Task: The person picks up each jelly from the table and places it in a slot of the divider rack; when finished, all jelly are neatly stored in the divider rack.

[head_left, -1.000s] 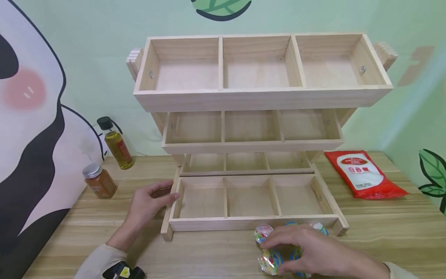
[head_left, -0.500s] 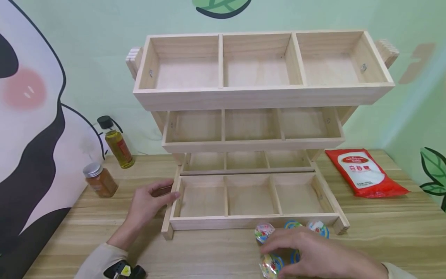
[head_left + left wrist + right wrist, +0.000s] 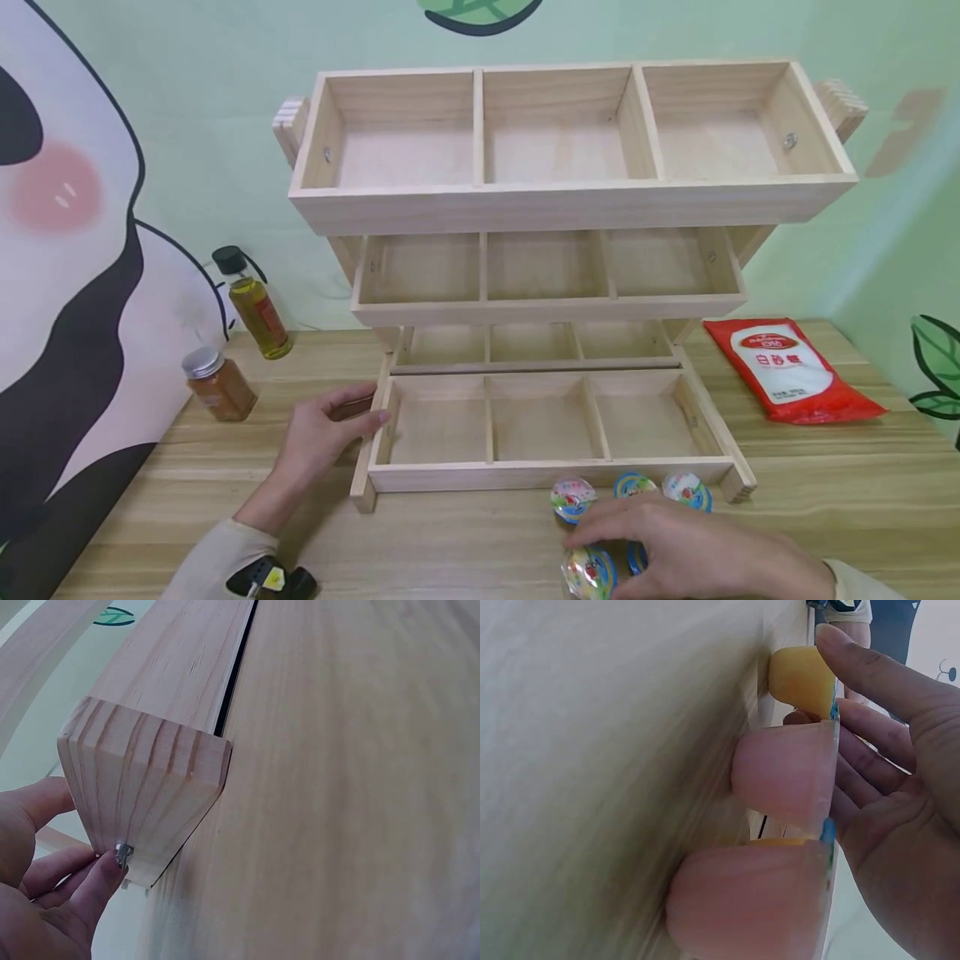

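Observation:
A tiered wooden rack (image 3: 551, 475) with divided trays stands in the middle of the table. My left hand (image 3: 322, 429) holds the left rail of its base, thumb on the inner edge and fingers outside. In the left wrist view, the left thumb lies by a metal bolt (image 3: 124, 853) on the wood. My right hand (image 3: 675, 546) hovers over several small jelly cups with printed lids. Its thumb and fingertips are spread about the yellow jelly cup (image 3: 801, 677) nearest me. Two pink jelly cups (image 3: 784, 769) stand beside it; the palm hides part of the group.
An oil bottle (image 3: 258, 308) with a black cap and a brown jar (image 3: 220, 387) with a silver lid stand at the left. A red and white bag (image 3: 791, 375) lies right of the rack. The wall (image 3: 187, 83) rises close behind.
The right thumb has drawn slightly away from the yellow jelly cup, and more of the lids show beside the hand. My left hand stays on the rail. The view has shifted slightly.

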`<state>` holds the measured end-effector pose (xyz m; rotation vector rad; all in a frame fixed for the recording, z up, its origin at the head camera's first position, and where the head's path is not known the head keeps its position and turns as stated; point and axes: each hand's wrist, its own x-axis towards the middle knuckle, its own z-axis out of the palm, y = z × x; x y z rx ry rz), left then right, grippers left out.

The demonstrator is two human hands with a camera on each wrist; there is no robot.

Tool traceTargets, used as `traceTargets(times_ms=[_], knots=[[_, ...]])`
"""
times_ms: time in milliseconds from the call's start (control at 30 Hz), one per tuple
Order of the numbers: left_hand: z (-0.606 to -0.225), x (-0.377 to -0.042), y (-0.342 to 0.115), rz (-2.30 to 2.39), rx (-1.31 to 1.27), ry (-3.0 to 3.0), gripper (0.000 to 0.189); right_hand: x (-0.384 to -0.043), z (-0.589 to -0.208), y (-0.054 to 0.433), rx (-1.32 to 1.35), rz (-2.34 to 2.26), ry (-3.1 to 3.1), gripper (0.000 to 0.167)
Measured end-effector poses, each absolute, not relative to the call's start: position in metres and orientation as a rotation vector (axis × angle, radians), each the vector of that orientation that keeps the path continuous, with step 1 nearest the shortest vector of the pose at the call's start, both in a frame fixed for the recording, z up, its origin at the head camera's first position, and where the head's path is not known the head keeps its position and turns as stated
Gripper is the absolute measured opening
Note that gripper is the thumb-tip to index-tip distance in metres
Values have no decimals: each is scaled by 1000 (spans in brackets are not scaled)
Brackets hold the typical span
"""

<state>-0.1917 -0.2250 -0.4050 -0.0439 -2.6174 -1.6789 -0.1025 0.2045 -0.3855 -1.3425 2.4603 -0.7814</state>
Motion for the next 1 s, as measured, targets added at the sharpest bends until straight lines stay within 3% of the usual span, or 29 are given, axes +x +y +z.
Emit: traceTargets(times_ms=[433, 833, 1000], knots=[[-406, -192, -226, -1678, -56, -2612, 57, -106, -387, 196, -1410, -1004, 2448, 44], [-405, -191, -225, -1683, -25, -2614, 57, -125, -366, 171, -1514, -1125, 2421, 44], [-406, -191, -226, -1688, -36, -2613, 57, -133, -358, 158, -1422, -1185, 2360, 44]])
